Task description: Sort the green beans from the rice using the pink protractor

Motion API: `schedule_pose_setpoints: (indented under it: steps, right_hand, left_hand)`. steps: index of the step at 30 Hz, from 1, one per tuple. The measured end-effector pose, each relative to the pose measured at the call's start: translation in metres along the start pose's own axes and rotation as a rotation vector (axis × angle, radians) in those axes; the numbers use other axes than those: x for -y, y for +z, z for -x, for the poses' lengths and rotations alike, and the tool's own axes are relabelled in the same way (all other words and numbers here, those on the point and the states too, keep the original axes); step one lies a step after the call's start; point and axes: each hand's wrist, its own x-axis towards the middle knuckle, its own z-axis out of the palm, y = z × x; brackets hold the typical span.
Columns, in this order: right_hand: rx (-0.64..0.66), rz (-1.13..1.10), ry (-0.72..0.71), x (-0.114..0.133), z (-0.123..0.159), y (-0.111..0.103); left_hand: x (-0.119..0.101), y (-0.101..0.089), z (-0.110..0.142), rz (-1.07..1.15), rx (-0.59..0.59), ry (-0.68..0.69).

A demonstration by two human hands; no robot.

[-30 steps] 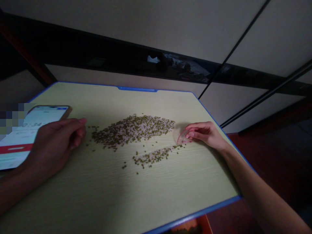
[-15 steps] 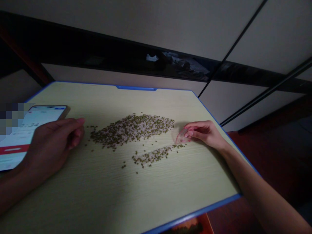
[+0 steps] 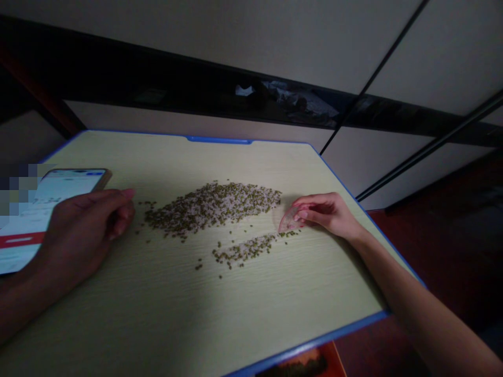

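A big heap of green beans mixed with pale grains lies mid-table. A smaller strip of the same mix lies just in front of it. My right hand pinches a small clear curved scraper standing on edge at the right end of the strip. My left hand rests on the table left of the heap, fingers loosely curled, with nothing visible in them.
A lit phone lies at the table's left, partly under my left hand. The pale wood table has a blue rim. A dark shelf gap runs along the wall behind. Stray beans dot the surface around the heap.
My right hand has shifted slightly left with the scraper, toward the strip's end. The left hand has barely moved.
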Motion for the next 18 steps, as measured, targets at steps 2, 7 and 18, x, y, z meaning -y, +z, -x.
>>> schedule_pose_setpoints:
  steps: [2, 7, 18]
  right_hand:
    - [0.016, -0.002, 0.005, 0.0014, 0.0008, -0.0006]
    - [0.030, 0.022, -0.003, 0.0025, 0.0028, -0.0020]
    - [0.091, 0.037, -0.017, -0.0020, 0.0046, -0.0076]
  left_hand:
    - [0.0001, 0.0005, -0.0003, -0.004, 0.000, 0.008]
    - [-0.0058, 0.0036, 0.0044, -0.032, -0.004, -0.007]
    - [-0.0006, 0.0019, 0.0022, -0.065, 0.008, 0.047]
